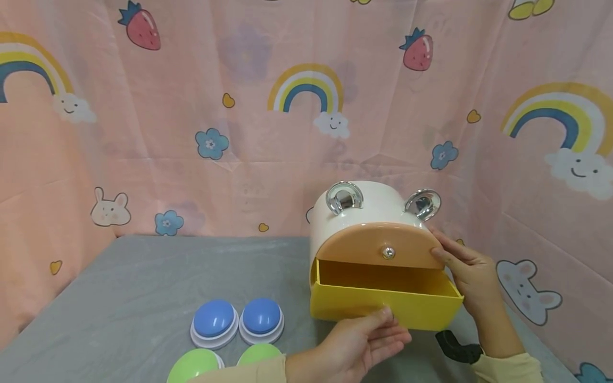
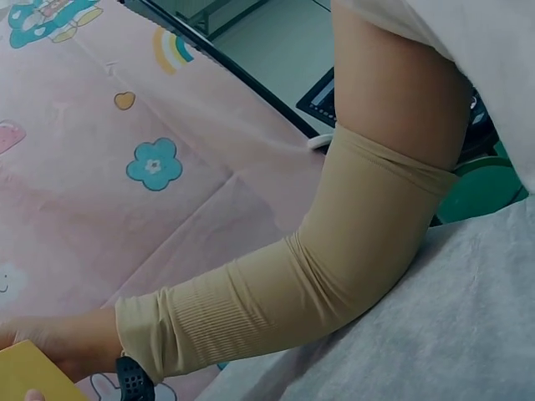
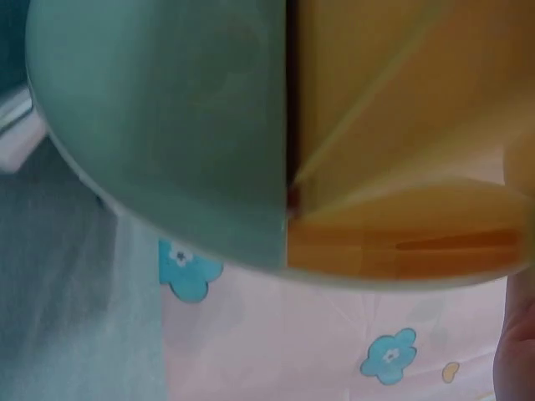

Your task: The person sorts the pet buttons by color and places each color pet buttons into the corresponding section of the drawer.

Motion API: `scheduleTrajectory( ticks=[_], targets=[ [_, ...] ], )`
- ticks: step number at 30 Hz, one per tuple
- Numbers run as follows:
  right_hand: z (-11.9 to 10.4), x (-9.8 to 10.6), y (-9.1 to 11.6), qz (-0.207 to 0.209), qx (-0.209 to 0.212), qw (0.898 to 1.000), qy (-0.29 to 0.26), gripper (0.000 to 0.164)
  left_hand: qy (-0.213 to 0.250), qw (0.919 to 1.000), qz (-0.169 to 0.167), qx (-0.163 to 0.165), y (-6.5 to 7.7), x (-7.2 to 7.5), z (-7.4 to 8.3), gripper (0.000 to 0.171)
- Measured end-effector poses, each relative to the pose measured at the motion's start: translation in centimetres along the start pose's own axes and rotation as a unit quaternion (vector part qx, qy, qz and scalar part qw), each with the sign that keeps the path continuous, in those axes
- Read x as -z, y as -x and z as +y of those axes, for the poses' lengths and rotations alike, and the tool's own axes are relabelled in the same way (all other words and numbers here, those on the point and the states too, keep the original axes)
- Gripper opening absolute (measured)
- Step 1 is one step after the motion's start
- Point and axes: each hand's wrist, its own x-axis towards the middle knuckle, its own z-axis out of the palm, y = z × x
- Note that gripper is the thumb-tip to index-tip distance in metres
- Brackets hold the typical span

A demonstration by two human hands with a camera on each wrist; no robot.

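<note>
A white domed storage box (image 1: 369,194) with two silver ring-shaped ears stands right of centre. Its orange upper drawer (image 1: 354,244) is closed and has a silver knob. Below it the yellow lower drawer (image 1: 345,303) sticks out, its visible inside bare. My left hand (image 1: 354,343) is at the front of the yellow drawer, thumb and forefinger pinching at its middle, other fingers loosely extended. My right hand (image 1: 471,271) grips the box's right side, thumb on the orange front's edge. In the right wrist view, the box's curved edge (image 3: 209,259) is close up.
Two blue dome buttons (image 1: 214,319) with white bases lie left of the box. Green dome buttons (image 1: 193,367) are in front of them, partly behind my left sleeve. All stand on a grey table cover (image 1: 143,287). A pink patterned curtain (image 1: 268,175) hangs behind and at both sides.
</note>
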Motion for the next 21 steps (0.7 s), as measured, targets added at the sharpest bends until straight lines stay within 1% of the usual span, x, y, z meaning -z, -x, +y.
scheduleTrajectory(
  ticks=[2, 8, 14, 21],
  targets=[
    [-0.07, 0.01, -0.02, 0.001, 0.002, 1.000, 0.004, 0.038, 0.001, 1.0000, -0.005, 0.004, 0.10, 0.02, 0.00, 0.029],
    [-0.11, 0.04, -0.01, -0.005, 0.002, 1.000, -0.013, 0.040, 0.004, 1.0000, -0.007, 0.004, 0.14, -0.08, 0.02, 0.028],
    [0.02, 0.03, 0.06, 0.002, -0.008, 1.000, 0.006, 0.041, 0.004, 0.9999, -0.008, 0.010, 0.15, -0.13, -0.04, 0.031],
    [-0.01, -0.08, 0.05, 0.009, -0.012, 1.000, 0.002, 0.040, 0.004, 0.9998, -0.007, 0.018, 0.24, -0.08, 0.08, 0.032]
  ],
)
